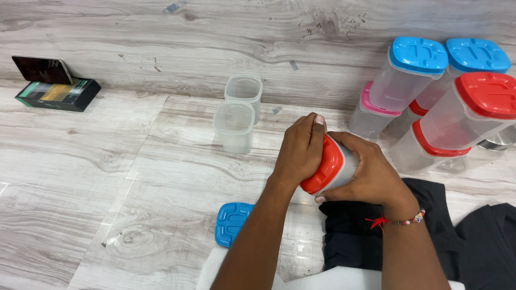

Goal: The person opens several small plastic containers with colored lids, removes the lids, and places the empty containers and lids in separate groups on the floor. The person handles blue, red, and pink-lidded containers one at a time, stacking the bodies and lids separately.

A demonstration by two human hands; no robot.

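The left hand (301, 153) comes up from the bottom edge of the view on a bare forearm and lies palm-down over the red lid (324, 166) of a clear container (344, 166), fingers curled over the lid's far rim and closed on it. The container is tilted, lid facing left and toward the person, and is held above the floor near the middle of the view. The right hand (371, 174) wraps the container's body from the right side, thumb under it near the lid and fingers over the top, gripping it firmly; a beaded bracelet with a red thread (400, 220) sits on that wrist.

The surface is a pale wood-grain floor (107, 177). At its far left edge a dark phone (42, 70) leans on a small green and black box (58, 95). Further right, two clear lidless containers (239, 115) stand one behind the other, touching. A loose blue lid (231, 223) lies flat near the bottom edge, just left of the left forearm. Right of the hands, a dark cloth (457, 236) lies on the floor under the right forearm. At the far right edge a cluster of closed containers (435, 102) leans together, with blue, red and pink lids.
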